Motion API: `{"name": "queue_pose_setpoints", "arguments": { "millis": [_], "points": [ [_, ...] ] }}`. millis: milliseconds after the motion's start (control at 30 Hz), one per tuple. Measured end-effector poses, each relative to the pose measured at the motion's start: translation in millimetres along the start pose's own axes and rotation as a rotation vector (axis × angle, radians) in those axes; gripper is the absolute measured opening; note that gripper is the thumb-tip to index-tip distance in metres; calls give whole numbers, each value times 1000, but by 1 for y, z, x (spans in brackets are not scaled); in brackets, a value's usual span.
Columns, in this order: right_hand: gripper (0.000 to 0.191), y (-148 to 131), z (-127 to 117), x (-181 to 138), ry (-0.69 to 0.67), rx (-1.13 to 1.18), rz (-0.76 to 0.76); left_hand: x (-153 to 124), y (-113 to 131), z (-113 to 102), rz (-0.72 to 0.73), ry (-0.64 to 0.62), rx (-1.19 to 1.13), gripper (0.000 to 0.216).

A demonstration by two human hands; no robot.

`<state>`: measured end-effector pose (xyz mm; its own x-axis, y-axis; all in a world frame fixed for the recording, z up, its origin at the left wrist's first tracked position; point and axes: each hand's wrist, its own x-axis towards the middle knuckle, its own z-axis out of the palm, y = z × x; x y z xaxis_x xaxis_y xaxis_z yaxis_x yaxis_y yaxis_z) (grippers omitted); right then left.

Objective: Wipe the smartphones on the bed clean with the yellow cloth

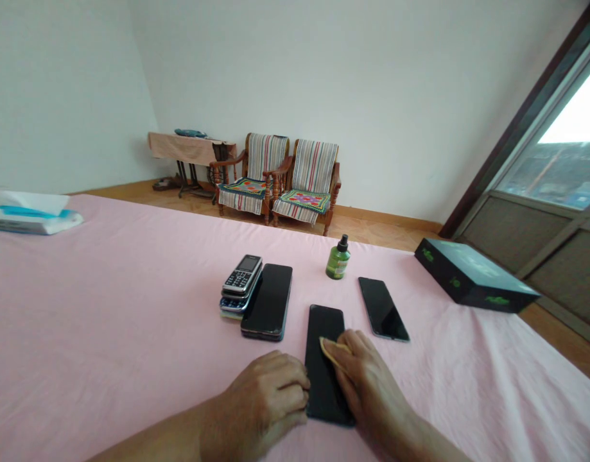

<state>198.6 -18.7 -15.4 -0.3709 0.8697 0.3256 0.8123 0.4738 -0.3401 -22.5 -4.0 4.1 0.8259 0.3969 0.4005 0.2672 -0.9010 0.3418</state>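
A black smartphone [324, 382] lies flat on the pink sheet, screen up, between my two hands. My left hand [270, 398] is closed, its curled fingers against the phone's left edge. Pinched in my right hand [364, 372] is a thin yellow cloth [334, 353], pressed on the screen. That hand covers part of the phone's right side. Left of this phone, a stack of smartphones [268, 301] sits beside piled keypad phones [243, 274]. Another smartphone [384, 308] lies to the right. A green spray bottle [338, 260] with a black cap stands upright behind them.
A black box [472, 276] with green lettering rests at the right of the pink sheet [131, 308]. A pack of tissues [34, 215] is at the far left. Beyond the edge stand two wooden chairs [307, 173] and a cloth-covered table [183, 149].
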Motion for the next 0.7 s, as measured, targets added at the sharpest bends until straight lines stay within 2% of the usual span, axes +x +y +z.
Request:
{"name": "queue_pose_setpoints", "arguments": {
  "millis": [100, 200, 300, 433, 500, 600, 700],
  "points": [
    [28, 14, -3, 38, 53, -56, 84, -1, 1, 1, 4, 1, 8, 2],
    [26, 13, 1, 50, 90, -75, 113, -3, 1, 5, 5, 18, 28, 3],
    [25, -5, 8, 27, 88, -46, 84, -4, -3, 11, 22, 70, 50, 6],
    [26, -32, 12, -19, 55, -24, -29, -6, -9, 18, 14, 63, 58, 9],
    [27, -35, 10, -28, 29, -25, -75, -6, -9, 20, 25, 60, 58, 13],
    [24, -21, 3, -10, 2, 9, 23, -5, -6, 18, 29, 42, 70, 18],
    [24, 3, -2, 29, 67, 7, 92, -4, -2, 14, 59, -2, 72, 19]
  ]
}}
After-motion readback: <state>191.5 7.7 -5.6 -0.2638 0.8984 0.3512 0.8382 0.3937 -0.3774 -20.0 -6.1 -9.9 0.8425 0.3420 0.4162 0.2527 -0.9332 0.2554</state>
